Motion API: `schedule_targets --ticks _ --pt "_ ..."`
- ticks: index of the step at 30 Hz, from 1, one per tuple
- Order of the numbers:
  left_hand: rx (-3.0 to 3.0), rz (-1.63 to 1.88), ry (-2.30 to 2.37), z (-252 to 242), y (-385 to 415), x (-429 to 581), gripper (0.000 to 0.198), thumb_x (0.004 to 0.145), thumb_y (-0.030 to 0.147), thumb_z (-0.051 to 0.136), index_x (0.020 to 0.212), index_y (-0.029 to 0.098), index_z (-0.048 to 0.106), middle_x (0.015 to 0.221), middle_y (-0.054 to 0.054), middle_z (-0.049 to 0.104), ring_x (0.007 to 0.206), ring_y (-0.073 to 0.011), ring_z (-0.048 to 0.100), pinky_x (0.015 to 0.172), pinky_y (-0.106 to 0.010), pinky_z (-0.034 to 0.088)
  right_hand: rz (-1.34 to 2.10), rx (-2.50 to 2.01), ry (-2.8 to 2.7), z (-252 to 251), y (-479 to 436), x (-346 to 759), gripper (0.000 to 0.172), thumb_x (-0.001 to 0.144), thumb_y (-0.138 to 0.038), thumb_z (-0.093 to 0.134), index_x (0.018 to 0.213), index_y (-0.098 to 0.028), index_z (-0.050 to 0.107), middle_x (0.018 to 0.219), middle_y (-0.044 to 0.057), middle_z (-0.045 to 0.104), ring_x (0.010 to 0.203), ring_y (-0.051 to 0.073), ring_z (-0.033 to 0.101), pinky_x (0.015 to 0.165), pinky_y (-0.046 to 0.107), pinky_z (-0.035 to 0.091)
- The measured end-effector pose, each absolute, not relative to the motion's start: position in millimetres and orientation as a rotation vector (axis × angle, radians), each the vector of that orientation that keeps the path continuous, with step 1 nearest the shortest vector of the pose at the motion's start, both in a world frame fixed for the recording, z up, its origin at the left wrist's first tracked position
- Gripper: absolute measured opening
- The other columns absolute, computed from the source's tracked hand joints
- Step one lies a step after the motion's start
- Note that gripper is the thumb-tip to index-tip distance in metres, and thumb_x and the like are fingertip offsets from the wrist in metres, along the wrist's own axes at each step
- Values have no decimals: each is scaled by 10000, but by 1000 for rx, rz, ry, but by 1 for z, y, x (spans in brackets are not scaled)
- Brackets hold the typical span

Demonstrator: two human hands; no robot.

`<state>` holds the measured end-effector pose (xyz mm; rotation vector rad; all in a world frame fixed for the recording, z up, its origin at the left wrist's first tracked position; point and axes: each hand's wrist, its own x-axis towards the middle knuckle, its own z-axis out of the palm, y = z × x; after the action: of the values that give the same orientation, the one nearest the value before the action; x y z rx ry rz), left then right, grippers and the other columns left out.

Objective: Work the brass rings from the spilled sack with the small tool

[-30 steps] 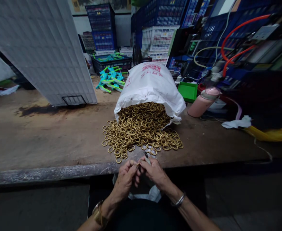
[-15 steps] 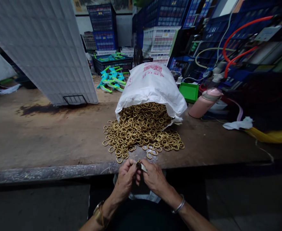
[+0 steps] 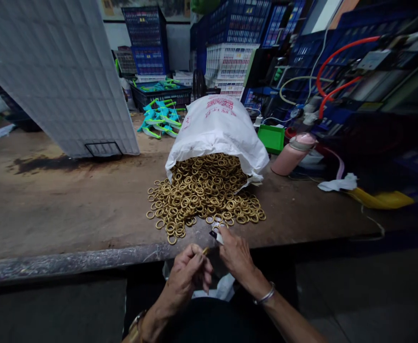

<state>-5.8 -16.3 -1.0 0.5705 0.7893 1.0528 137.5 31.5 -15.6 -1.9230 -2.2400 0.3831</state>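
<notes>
Left hand point(image 3: 189, 272) pinching brass ring point(image 3: 205, 249), right hand point(image 3: 236, 255) gripping small dark object point(image 3: 216, 235), beside ring pile point(image 3: 202, 195)

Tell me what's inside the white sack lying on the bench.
Brass-coloured rings fill the open mouth of the white sack and spill onto the bench. The cloth covers the rest, so how far back they reach cannot be seen.
</notes>
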Motion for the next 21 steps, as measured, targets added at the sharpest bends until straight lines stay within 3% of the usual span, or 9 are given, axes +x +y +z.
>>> schedule_targets --ticks 6,11,14,17,21 --pt "413 1096 764 -3 -9 -7 184 718 275 620 685 133 508 783 -79 615 614 -128 571 424 -187 424 236 -1917 -2210 -23 34 138 194 814 -165 419 994 -190 489 903 52 629 736 160 579 575 247 286" --pt "285 1063 682 -13 -4 -14 186 721 257 587 874 161 543 709 -34 594 561 -120 549 416 -192 400 171 -1985 -2252 -28 33 133 261 798 -91 382 999 -205 503 944 42 613 742 158 579 620 264 317" --pt "211 1036 673 -16 0 -15 189 710 318 595 737 136 551 666 -23 560 557 -110 533 425 -191 390 189 -1990 -2251 -29 36 135 257 787 -69 367 964 -183 514 895 60 622 705 156 573 611 264 314" --pt "213 1070 753 -15 4 -14 282 692 355 623 587 135 482 646 -13 537 558 -98 521 427 -182 383 343 -1906 -2207 -25 41 138 225 769 -66 364 908 -163 511 813 63 619 679 153 554 598 254 316" --pt "429 1149 928 -15 9 -13 267 674 370 648 764 158 514 648 15 539 511 -85 494 378 -158 346 755 -1635 -2031 -12 46 135 156 830 -230 345 759 -182 477 680 17 552 629 136 488 583 238 338"
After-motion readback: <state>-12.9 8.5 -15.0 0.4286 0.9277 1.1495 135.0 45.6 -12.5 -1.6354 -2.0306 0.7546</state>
